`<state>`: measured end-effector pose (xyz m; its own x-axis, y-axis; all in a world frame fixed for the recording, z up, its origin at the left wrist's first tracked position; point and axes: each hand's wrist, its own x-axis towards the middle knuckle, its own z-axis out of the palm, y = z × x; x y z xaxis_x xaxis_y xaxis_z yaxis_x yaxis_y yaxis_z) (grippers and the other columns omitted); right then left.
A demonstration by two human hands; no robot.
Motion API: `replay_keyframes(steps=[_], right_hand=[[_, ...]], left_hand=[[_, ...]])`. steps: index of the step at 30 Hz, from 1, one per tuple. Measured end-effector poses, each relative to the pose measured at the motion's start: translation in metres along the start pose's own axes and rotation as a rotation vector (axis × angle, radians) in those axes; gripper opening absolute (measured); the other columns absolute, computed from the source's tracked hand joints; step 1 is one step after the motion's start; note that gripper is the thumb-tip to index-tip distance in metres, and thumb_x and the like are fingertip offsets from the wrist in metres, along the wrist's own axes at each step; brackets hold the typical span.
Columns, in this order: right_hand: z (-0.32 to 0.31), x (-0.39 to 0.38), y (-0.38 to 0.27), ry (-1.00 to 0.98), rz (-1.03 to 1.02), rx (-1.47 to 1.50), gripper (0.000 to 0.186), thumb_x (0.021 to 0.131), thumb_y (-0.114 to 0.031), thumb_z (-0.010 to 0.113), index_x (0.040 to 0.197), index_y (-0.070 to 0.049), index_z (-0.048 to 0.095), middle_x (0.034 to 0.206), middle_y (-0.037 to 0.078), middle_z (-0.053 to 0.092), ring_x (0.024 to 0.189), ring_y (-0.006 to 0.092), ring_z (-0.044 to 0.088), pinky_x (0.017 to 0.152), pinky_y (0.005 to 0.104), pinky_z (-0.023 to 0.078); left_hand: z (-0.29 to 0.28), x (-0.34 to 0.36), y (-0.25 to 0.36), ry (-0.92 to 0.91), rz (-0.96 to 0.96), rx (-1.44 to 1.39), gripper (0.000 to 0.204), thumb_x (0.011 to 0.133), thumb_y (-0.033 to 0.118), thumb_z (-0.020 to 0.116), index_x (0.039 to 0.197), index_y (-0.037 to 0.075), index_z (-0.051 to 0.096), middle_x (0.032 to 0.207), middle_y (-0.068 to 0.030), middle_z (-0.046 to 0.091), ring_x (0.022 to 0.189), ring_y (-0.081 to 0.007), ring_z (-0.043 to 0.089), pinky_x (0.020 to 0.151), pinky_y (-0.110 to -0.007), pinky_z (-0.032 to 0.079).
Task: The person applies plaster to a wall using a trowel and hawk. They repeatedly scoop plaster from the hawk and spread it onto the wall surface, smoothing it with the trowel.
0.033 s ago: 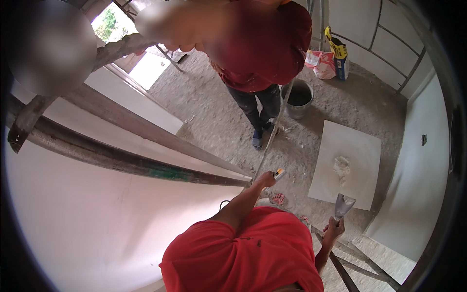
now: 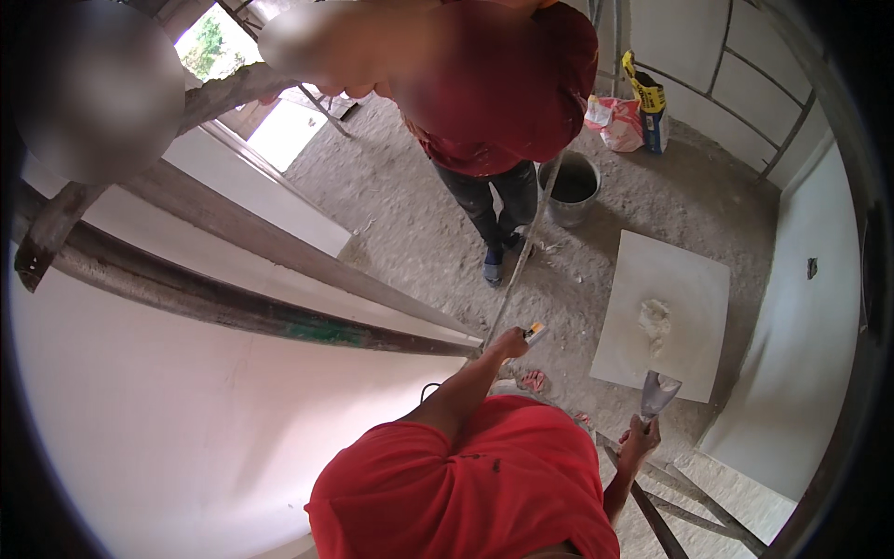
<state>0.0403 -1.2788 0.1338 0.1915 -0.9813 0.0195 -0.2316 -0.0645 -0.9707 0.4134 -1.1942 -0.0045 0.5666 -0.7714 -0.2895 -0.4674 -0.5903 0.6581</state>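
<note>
Watching closely, I saw nothing shift from the instant before, so the work stood where it was: the left hand (image 2: 508, 344) gripped a yellow-marked tool (image 2: 535, 333) at its two o'clock, the right hand (image 2: 639, 437) clasped a scraper (image 2: 661, 392) at its twelve, toward a pale heap (image 2: 655, 318) on a white sheet (image 2: 693, 284).

Your left hand (image 2: 509, 345) grips a flat tool (image 2: 535, 333) with a yellow-orange part; your right hand (image 2: 639, 441) holds a broad-bladed scraper (image 2: 659, 395), its blade overlapping, in view, a pale board (image 2: 697, 293) bearing a whitish lump (image 2: 655, 319); ahead of you, a co-worker (image 2: 521, 107) in dark red stands near a bucket (image 2: 566, 215).
</note>
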Motion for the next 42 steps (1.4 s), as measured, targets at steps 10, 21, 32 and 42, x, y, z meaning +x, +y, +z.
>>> replay_keyframes(steps=[10, 21, 32, 42], right_hand=[[0.008, 0.003, -0.025, -0.051, -0.019, 0.083, 0.016, 0.082, -0.013, 0.064, 0.092, -0.003, 0.062, 0.053, -0.002, 0.046, 0.043, 0.0063, 0.045, 0.038, 0.0267, 0.035], [0.023, 0.001, -0.089, -0.140, 0.076, 0.039, 0.022, 0.082, -0.012, 0.065, 0.101, 0.000, 0.064, 0.062, 0.001, 0.055, 0.050, 0.0072, 0.050, 0.045, 0.0274, 0.040], [0.029, 0.015, -0.134, -0.164, 0.167, 0.049, 0.030, 0.084, -0.014, 0.066, 0.111, -0.002, 0.063, 0.058, 0.001, 0.053, 0.045, 0.0072, 0.049, 0.041, 0.0263, 0.039], [0.009, 0.028, -0.136, -0.091, 0.062, -0.196, 0.044, 0.082, -0.014, 0.069, 0.124, -0.003, 0.061, 0.064, 0.002, 0.059, 0.051, 0.0060, 0.051, 0.046, 0.0272, 0.043]], left_hand=[[-0.049, -0.042, 0.099, -0.037, 0.078, -0.979, 0.016, 0.071, 0.013, 0.067, 0.081, 0.000, 0.064, 0.074, -0.0052, 0.061, 0.067, -0.0166, 0.057, 0.059, -0.036, 0.045], [-0.105, -0.089, 0.235, -0.120, 0.262, -1.526, 0.055, 0.074, -0.004, 0.070, 0.123, 0.007, 0.048, 0.113, -0.0067, 0.058, 0.104, -0.0217, 0.059, 0.086, -0.036, 0.051], [-0.129, -0.089, 0.278, -0.261, 0.271, -1.412, 0.058, 0.078, -0.005, 0.067, 0.130, 0.005, 0.044, 0.119, -0.0088, 0.055, 0.106, -0.0219, 0.058, 0.091, -0.038, 0.049], [-0.111, -0.051, 0.283, -0.490, 0.717, -0.895, 0.035, 0.085, 0.005, 0.067, 0.118, 0.003, 0.053, 0.105, -0.0065, 0.063, 0.092, -0.0143, 0.061, 0.079, -0.031, 0.051]])
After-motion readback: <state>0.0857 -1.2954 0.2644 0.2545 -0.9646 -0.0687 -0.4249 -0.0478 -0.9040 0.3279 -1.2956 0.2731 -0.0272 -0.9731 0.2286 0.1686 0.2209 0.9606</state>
